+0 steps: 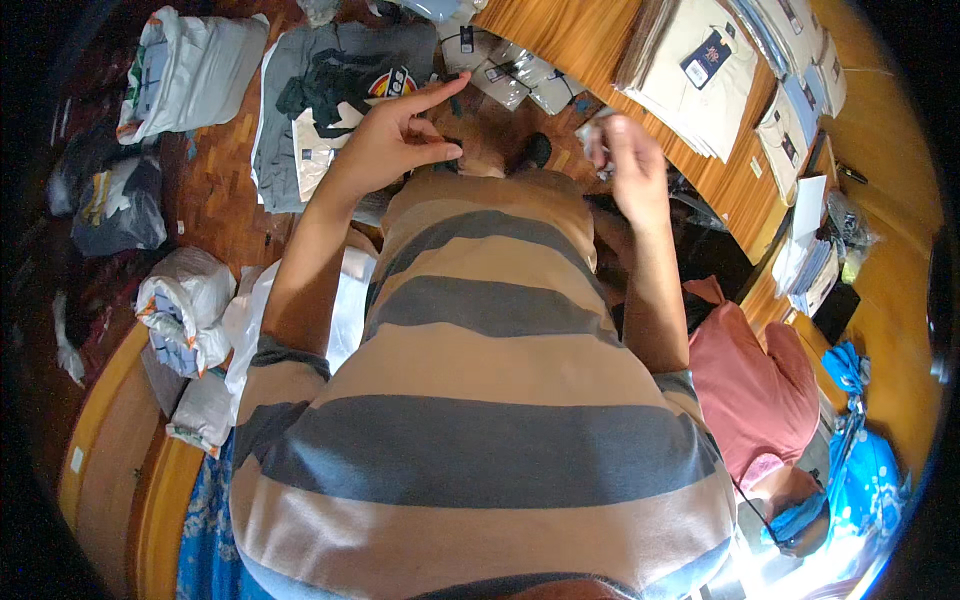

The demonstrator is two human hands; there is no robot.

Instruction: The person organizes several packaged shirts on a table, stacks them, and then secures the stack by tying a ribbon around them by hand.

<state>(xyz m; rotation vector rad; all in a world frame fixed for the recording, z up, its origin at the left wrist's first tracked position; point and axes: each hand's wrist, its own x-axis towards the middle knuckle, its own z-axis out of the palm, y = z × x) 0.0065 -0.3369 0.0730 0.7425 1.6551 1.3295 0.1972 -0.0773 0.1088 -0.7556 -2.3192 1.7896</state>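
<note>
My left hand (400,140) is raised in front of me, its index finger stretched out and its thumb apart, with nothing seen between them. Below it on the floor lie flat grey garments (283,110), with a dark printed garment (325,78) and a small cream packet (315,150) on top. On the other side, my right hand (630,165) is closed and slightly blurred. Something pale and shiny shows at its fingertips, too smeared to name. This hand is near the wooden table edge, beside a stack of cream folded garments (735,105) with dark tags.
White plastic bags (205,75) of folded clothes stand on the wooden floor at left, with another filled bag (190,300) nearer. Clear-wrapped garments (500,75) lie ahead. A person in a red shirt (750,380) is close on my right, near a blue patterned cloth (865,480).
</note>
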